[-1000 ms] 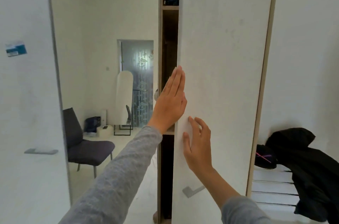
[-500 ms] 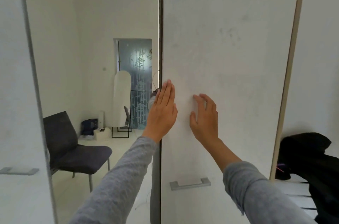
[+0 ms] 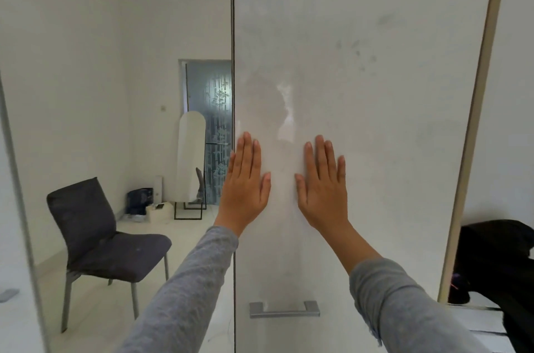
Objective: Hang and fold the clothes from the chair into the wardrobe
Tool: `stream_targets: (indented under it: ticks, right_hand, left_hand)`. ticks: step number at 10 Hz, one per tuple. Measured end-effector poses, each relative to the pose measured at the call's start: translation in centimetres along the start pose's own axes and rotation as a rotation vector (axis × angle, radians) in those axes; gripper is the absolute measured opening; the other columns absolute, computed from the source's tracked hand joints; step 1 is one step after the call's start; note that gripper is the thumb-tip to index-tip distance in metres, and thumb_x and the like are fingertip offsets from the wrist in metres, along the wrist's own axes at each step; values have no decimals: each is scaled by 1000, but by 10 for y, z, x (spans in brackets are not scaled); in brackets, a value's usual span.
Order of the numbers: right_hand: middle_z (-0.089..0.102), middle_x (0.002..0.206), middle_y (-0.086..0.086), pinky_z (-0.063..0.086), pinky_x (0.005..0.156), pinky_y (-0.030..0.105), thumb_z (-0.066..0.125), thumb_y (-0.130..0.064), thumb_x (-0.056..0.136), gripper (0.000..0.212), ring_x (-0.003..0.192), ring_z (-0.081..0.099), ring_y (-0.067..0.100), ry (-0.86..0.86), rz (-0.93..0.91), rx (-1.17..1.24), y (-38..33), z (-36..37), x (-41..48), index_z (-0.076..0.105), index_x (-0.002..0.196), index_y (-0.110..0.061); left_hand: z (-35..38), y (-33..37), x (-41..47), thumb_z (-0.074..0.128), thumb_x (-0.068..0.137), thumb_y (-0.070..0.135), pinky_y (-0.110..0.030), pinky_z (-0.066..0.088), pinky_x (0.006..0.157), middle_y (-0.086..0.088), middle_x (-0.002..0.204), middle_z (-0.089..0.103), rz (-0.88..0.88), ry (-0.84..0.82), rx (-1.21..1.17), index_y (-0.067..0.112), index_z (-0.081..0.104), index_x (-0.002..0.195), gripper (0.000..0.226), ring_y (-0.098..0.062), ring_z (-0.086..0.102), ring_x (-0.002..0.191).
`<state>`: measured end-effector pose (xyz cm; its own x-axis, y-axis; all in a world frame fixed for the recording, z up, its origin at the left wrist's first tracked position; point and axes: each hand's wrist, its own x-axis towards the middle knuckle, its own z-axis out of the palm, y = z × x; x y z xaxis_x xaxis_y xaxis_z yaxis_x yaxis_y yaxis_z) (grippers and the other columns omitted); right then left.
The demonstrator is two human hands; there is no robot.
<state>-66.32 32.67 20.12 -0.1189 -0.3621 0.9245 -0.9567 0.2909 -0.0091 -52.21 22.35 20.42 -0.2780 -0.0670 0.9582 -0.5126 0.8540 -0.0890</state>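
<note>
Both hands lie flat on the white wardrobe door [image 3: 375, 78], above its grey handle [image 3: 284, 309]. The left hand [image 3: 245, 188] is by the door's left edge and the right hand [image 3: 323, 191] is near it. Their fingers are straight, close together, and hold nothing. Black clothes [image 3: 497, 260] lie at the lower right, beyond the door's edge. A dark grey chair [image 3: 98, 237] with a bare seat shows at the left.

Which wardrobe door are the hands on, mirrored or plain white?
The plain white wardrobe door with the grey bar handle: left hand and right hand lie flat on it, right of the mirrored door.
</note>
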Motion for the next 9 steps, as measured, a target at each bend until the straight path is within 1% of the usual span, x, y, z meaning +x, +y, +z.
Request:
stream_targets:
  ticks: [1,3,4,5,6,7,8,9]
  right_hand:
    - [7,158,9,5,119,47,30,-33,96,62,147,0,21,94,-2,1,1,16,3,10,150,-11]
    - [12,156,9,5,118,47,33,-32,94,61,146,5,21,186,-4,-43,3,36,9,15,148,-9]
    - [12,156,9,5,118,47,32,-32,95,61,146,4,21,206,-12,-49,2,36,10,16,148,-8]
    - [13,156,10,5,118,47,32,-32,95,61,146,6,22,182,-6,-25,0,31,8,15,149,-8]
    - [13,157,11,6,118,48,33,-30,95,60,146,8,23,141,25,5,-5,22,5,16,149,-9]
    - [13,157,10,9,119,46,33,-29,95,60,146,7,23,111,62,15,-14,13,-2,18,149,-10]
    - [11,158,9,9,118,42,35,-25,93,62,146,5,21,29,68,62,-16,8,-20,15,150,-10]
    - [23,155,11,18,114,31,39,-22,87,61,143,17,20,-124,16,246,-15,5,-78,28,145,-10]
  left_hand:
    - [12,-6,1,30,96,29,-40,6,119,-9,157,-13,23,42,13,6,-7,148,68,-26,-3,146]
    - [27,-15,4,36,93,27,-43,14,118,-20,153,11,19,47,54,-6,11,145,66,-28,4,145]
    - [26,-14,5,35,93,27,-45,17,117,-21,153,12,26,45,77,-6,12,144,66,-29,6,145]
    - [20,-9,4,35,93,27,-47,18,117,-22,153,13,-8,24,70,-5,10,145,66,-30,6,145]
    - [12,-6,-1,35,94,27,-47,17,117,-22,155,10,-37,-45,77,-3,9,146,65,-30,5,145]
    - [4,7,2,32,96,27,-44,10,119,-18,156,5,-117,-73,80,0,8,147,63,-28,3,146]
    - [-6,30,-15,31,96,27,-38,-1,119,-14,158,-5,-224,-167,-74,5,4,150,64,-23,-6,146]
    - [-41,53,-89,29,98,35,-30,7,119,11,158,-9,-227,-500,-408,30,-1,150,59,-5,-6,145]
